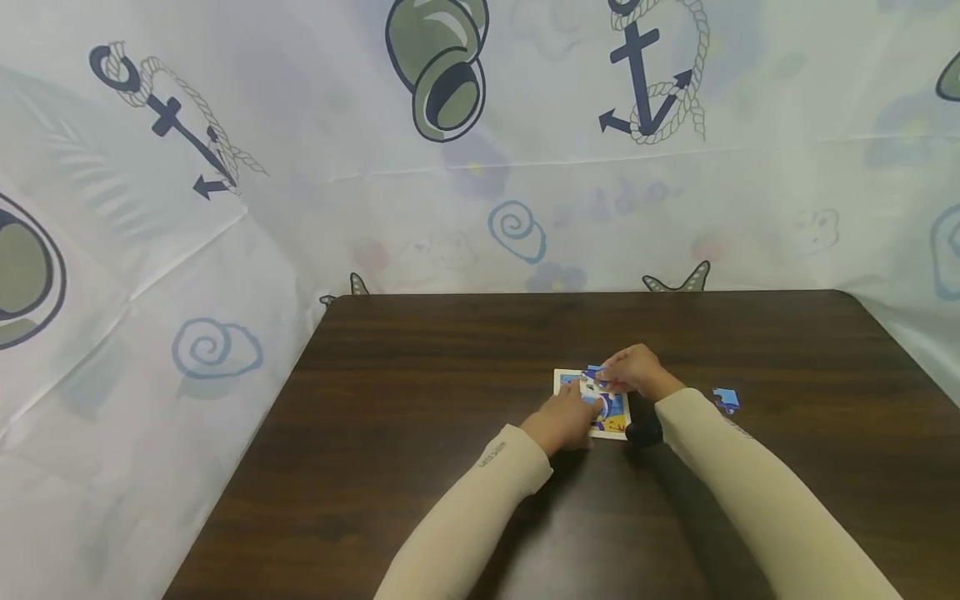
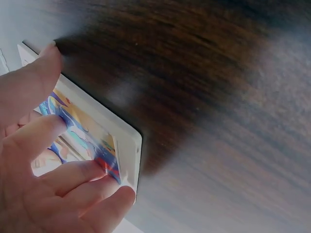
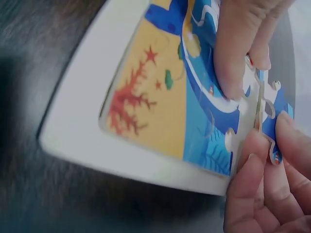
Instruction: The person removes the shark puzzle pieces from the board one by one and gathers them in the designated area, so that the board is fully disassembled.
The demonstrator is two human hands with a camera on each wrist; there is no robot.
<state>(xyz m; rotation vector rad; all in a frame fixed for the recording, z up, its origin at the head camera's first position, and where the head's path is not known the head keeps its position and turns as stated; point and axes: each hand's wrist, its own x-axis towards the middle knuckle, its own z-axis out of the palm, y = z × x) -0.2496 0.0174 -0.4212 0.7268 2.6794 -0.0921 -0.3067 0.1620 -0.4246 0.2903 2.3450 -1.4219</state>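
A jigsaw puzzle in a white-rimmed tray lies on the table, showing a blue and yellow sea picture with red coral. My left hand rests on it, fingertips on the assembled pieces and the thumb at the tray's edge. Above the far part of the tray, my right hand pinches a blue jigsaw piece between thumb and finger. The piece is tilted beside a bare patch of the tray. My hands cover part of the picture.
Another blue jigsaw piece lies on the dark wooden table, right of the tray. A small black object shows beneath the right wrist. A patterned white cloth hangs behind and to the left of the table.
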